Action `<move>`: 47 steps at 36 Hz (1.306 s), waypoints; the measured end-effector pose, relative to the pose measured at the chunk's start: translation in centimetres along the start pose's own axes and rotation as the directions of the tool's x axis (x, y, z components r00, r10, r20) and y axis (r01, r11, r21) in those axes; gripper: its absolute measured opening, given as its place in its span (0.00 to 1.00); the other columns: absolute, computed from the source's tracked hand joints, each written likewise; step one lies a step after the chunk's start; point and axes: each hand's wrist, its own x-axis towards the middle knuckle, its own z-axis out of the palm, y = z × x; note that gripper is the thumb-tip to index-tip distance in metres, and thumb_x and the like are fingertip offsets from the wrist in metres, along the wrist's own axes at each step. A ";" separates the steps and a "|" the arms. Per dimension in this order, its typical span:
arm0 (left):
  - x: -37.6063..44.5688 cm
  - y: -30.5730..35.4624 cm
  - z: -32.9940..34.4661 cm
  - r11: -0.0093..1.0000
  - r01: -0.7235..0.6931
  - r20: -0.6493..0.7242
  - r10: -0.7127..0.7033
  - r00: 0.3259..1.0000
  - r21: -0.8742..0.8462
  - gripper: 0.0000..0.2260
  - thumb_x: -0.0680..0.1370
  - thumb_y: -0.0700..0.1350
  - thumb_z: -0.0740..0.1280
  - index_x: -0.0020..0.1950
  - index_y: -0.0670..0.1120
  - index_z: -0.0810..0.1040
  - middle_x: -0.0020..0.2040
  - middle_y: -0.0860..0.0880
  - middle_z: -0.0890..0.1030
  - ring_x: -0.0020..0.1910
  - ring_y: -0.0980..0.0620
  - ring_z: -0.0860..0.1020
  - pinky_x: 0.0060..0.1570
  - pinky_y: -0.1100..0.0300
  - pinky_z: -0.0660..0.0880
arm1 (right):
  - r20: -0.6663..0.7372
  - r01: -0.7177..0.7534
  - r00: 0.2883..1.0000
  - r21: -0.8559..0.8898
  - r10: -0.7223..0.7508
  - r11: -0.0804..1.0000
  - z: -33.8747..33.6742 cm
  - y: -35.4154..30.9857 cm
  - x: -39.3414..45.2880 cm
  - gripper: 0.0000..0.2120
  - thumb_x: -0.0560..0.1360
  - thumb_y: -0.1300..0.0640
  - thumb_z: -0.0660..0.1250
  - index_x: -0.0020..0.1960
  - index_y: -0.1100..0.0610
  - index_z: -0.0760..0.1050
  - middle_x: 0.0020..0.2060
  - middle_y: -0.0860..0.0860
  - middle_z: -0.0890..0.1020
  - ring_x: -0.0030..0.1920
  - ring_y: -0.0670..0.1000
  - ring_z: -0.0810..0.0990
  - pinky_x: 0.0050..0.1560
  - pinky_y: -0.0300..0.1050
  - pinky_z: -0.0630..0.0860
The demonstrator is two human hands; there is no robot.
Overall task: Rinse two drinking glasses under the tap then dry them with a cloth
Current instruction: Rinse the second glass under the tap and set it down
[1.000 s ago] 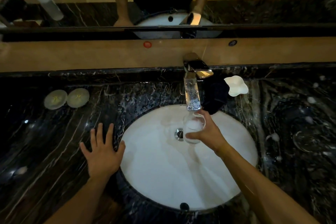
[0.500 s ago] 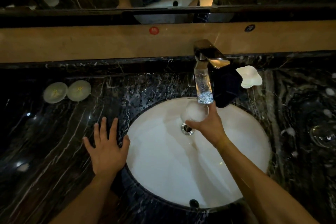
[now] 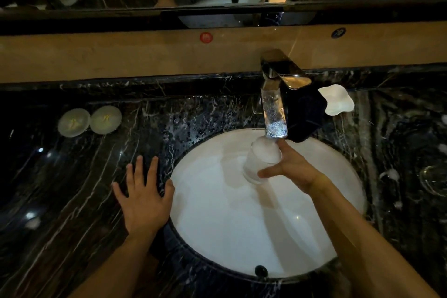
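My right hand [image 3: 294, 169] grips a clear drinking glass [image 3: 260, 161] over the white basin [image 3: 217, 213], thumb across its front and fingers behind it. The glass leans with its mouth under the chrome tap [image 3: 274, 104], and foaming water fills it. A second glass [image 3: 434, 176] stands on the dark counter at the far right, hard to make out. A dark cloth [image 3: 304, 116] lies just right of the tap. My left hand [image 3: 142, 198] rests flat on the marble counter at the basin's left rim, fingers spread.
A white wavy dish [image 3: 337, 100] sits beside the dark cloth. Two round pale coasters [image 3: 89, 121] lie at the back left of the black marble counter [image 3: 72, 189]. A beige ledge and a mirror run along the back. Water spots dot the counter at the right.
The glass has risen closer to the spout and tilted, and foaming water now fills it. My left hand stays flat on the counter.
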 end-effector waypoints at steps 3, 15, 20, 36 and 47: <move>0.1 -0.1 0.0 1.000 0.001 0.001 -0.001 1.000 0.004 0.32 0.78 0.63 0.50 0.81 0.55 0.56 0.82 0.47 0.54 0.81 0.45 0.49 0.74 0.33 0.45 | -0.115 0.084 0.991 0.081 -0.074 0.993 1.5 0.4 0.2 0.44 0.58 0.63 0.84 0.69 0.48 0.68 0.61 0.50 0.78 0.61 0.53 0.78 0.59 0.50 0.78; 0.1 -0.1 0.1 1.000 -0.004 0.006 0.004 1.000 -0.002 0.31 0.78 0.63 0.51 0.81 0.55 0.56 0.82 0.47 0.54 0.81 0.45 0.49 0.74 0.33 0.45 | -0.412 0.003 0.897 -0.358 -0.160 0.934 1.2 -0.1 -0.1 0.41 0.62 0.54 0.81 0.70 0.46 0.65 0.54 0.46 0.78 0.51 0.51 0.77 0.47 0.46 0.74; 0.1 -0.1 0.0 1.000 -0.004 0.007 0.004 1.000 -0.007 0.31 0.78 0.63 0.50 0.81 0.55 0.56 0.82 0.47 0.54 0.81 0.45 0.49 0.74 0.33 0.45 | -0.125 -0.115 0.984 0.102 0.127 0.988 -0.4 0.6 -0.3 0.38 0.61 0.53 0.83 0.67 0.49 0.71 0.58 0.50 0.82 0.56 0.52 0.81 0.47 0.46 0.79; 0.2 0.0 0.0 1.000 0.006 0.017 -0.006 1.000 0.004 0.32 0.77 0.63 0.50 0.81 0.56 0.55 0.82 0.47 0.53 0.81 0.46 0.48 0.74 0.34 0.44 | 0.435 -0.637 0.740 0.699 0.513 0.325 4.2 2.9 -1.0 0.23 0.62 0.44 0.76 0.50 0.58 0.80 0.46 0.56 0.83 0.39 0.52 0.82 0.40 0.45 0.78; 0.1 0.0 0.0 1.000 0.005 0.012 -0.005 1.000 0.003 0.32 0.78 0.63 0.50 0.81 0.55 0.57 0.82 0.47 0.54 0.81 0.46 0.49 0.74 0.34 0.44 | 0.040 -0.301 0.946 0.474 0.322 0.827 3.4 2.6 -0.5 0.28 0.69 0.52 0.77 0.67 0.49 0.73 0.57 0.57 0.83 0.50 0.55 0.83 0.50 0.54 0.81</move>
